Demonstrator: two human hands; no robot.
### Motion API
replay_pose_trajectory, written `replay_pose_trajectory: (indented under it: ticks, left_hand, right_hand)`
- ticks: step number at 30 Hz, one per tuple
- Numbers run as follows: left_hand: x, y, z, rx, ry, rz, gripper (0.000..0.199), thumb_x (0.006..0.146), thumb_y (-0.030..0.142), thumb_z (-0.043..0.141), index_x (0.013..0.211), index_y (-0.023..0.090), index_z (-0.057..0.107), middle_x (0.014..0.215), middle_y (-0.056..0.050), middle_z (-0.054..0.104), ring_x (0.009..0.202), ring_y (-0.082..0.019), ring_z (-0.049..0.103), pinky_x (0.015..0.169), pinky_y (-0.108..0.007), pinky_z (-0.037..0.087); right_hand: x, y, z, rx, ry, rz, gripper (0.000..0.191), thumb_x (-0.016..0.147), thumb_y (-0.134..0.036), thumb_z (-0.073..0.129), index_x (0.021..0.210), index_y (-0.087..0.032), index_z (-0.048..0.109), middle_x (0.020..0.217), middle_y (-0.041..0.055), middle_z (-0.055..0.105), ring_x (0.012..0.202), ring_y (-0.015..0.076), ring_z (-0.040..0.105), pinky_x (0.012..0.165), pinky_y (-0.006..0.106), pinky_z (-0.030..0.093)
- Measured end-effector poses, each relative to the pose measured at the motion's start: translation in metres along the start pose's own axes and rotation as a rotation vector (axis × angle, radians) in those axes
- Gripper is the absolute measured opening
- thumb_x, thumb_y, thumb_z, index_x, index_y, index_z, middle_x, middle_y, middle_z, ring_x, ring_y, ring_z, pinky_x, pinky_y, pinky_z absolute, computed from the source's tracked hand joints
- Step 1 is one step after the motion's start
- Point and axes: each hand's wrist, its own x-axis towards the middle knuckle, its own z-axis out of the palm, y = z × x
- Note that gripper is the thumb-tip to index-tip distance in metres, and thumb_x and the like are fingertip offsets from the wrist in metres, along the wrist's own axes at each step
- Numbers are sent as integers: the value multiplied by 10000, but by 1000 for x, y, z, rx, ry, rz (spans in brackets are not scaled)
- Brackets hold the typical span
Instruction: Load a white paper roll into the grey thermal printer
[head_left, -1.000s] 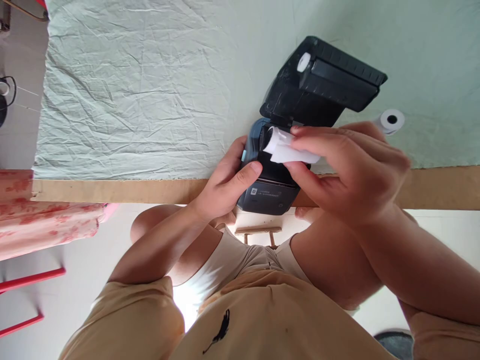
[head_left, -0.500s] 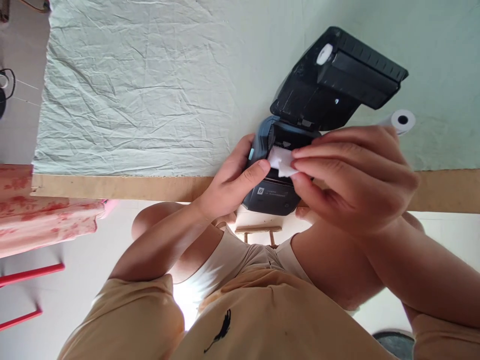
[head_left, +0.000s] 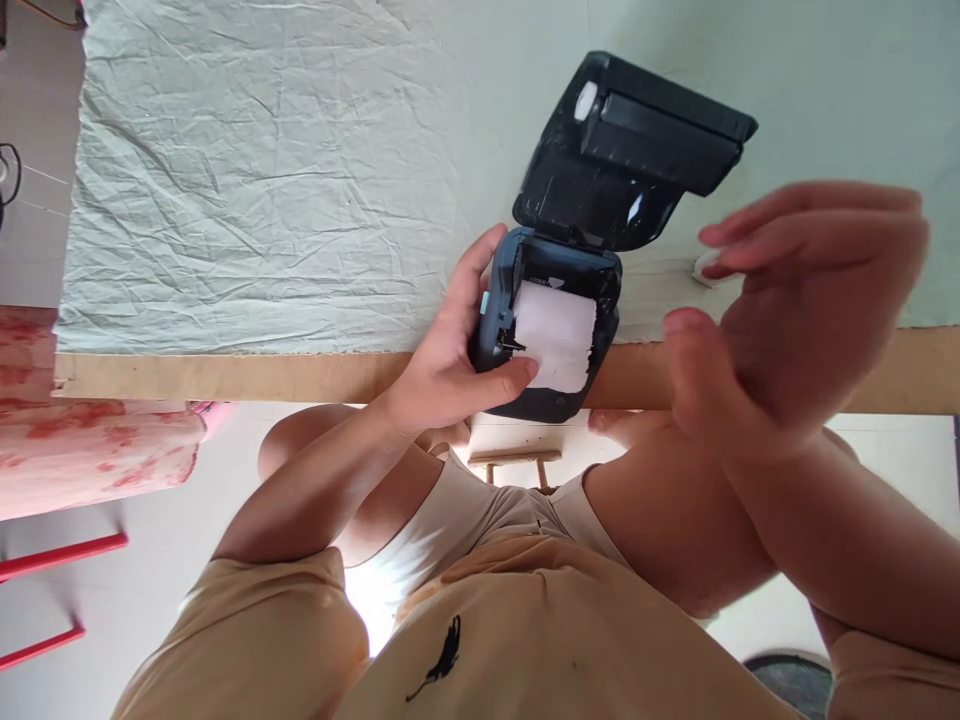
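Observation:
A small black label or receipt printer (head_left: 491, 330) is tilted at the table's front edge, its lid (head_left: 585, 190) swung up and back. My left hand (head_left: 450, 360) grips its left side, with the thumb pressing the lower edge of the white paper (head_left: 555, 335) that lies over the paper bay. To the right, my right hand (head_left: 795, 300) is off the printer, slightly blurred, with thumb and fingers apart and nothing visible between them. Just beyond its fingertips a white paper roll (head_left: 705, 268) shows in part; the hand hides the rest.
A wrinkled pale green cloth (head_left: 262, 180) covers the table, which has a wooden front edge (head_left: 225, 375). Red-patterned pink fabric (head_left: 97, 450) hangs at the left, above red bars (head_left: 64, 555). A dark cable (head_left: 11, 170) lies at far left.
My right hand has let go of the white paper and moved right, toward the paper roll. The paper now lies flat across the printer's bay. The printer has shifted slightly left.

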Motion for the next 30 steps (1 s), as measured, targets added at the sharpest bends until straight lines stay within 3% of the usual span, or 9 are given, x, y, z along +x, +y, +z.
replay_pose_trajectory:
  ticks: [3, 5, 9, 11, 14, 17, 23, 26, 30]
  left_hand:
    - [-1, 2, -1, -9, 12, 10, 1391, 903, 746, 1060, 2029, 480, 287, 1764, -110, 750, 1214, -349, 908, 953, -497, 788]
    - [-2, 3, 0, -12, 46, 33, 1384, 870, 694, 1106, 2011, 494, 348, 1749, -104, 748, 1199, -351, 907, 1008, -534, 787]
    - [-4, 2, 2, 37, 110, -99, 1315, 905, 656, 1084, 1985, 534, 343, 1748, -90, 728, 1373, -431, 880, 1155, -625, 770]
    - [-5, -1, 1, 24, 92, -112, 1364, 877, 663, 1099, 1982, 553, 308, 1780, -93, 708, 1402, -443, 876, 1151, -645, 784]
    - [-4, -2, 1, -32, 57, -116, 1429, 834, 686, 1122, 1969, 581, 260, 1796, -87, 710, 1429, -451, 887, 1174, -678, 790]
    - [-2, 10, 6, -97, 90, -169, 1341, 882, 777, 1069, 1953, 543, 297, 1764, -93, 741, 1476, -468, 880, 1228, -715, 774]
    - [1, 48, 22, -99, 195, -233, 953, 1092, 949, 768, 1829, 370, 595, 1858, -140, 716, 1754, -503, 702, 1458, -740, 648]
    - [1, 47, 22, -123, 207, -252, 896, 1099, 907, 800, 1815, 399, 620, 1823, -111, 752, 1715, -478, 738, 1427, -705, 687]
    - [2, 36, 17, -139, 185, -264, 897, 1086, 888, 827, 1833, 440, 612, 1784, -97, 786, 1646, -474, 789, 1331, -683, 752]
  right_hand:
    - [0, 11, 4, 130, -28, 42, 415, 1231, -394, 669, 1642, -451, 653, 1776, 132, 720, 1766, 458, 689, 1370, 767, 678]
    - [0, 15, 9, 223, -45, -35, 376, 1218, -380, 694, 1589, -428, 656, 1749, 132, 744, 1775, 426, 687, 1450, 781, 629]
    - [-3, 10, 16, 246, 125, 13, 219, 1267, -460, 638, 1471, -436, 714, 1286, 62, 743, 1294, 341, 903, 1163, 684, 802]
    - [-6, 7, 15, 218, 153, 86, 214, 1286, -496, 616, 1461, -455, 732, 1223, 35, 736, 1095, 288, 909, 1082, 627, 819]
    - [-10, 12, 10, 185, -76, 128, 308, 1275, -495, 634, 1571, -488, 719, 1475, 56, 843, 1402, 351, 895, 1180, 640, 797]
    - [-12, 23, 7, 180, -291, 110, 528, 1244, -509, 708, 1761, -462, 618, 1750, 82, 788, 1631, 405, 804, 1257, 674, 777]
    - [-16, 32, 13, 274, -398, 194, 676, 1232, -678, 724, 1831, -417, 549, 1526, 84, 843, 1199, 316, 879, 1011, 543, 817]
    - [-17, 33, 16, 234, -393, 202, 688, 1223, -678, 748, 1815, -394, 545, 1442, 98, 850, 1106, 310, 869, 891, 506, 794]
    - [-17, 33, 18, 186, -373, 140, 692, 1215, -627, 758, 1807, -346, 533, 1506, 129, 843, 1151, 322, 882, 910, 523, 804]
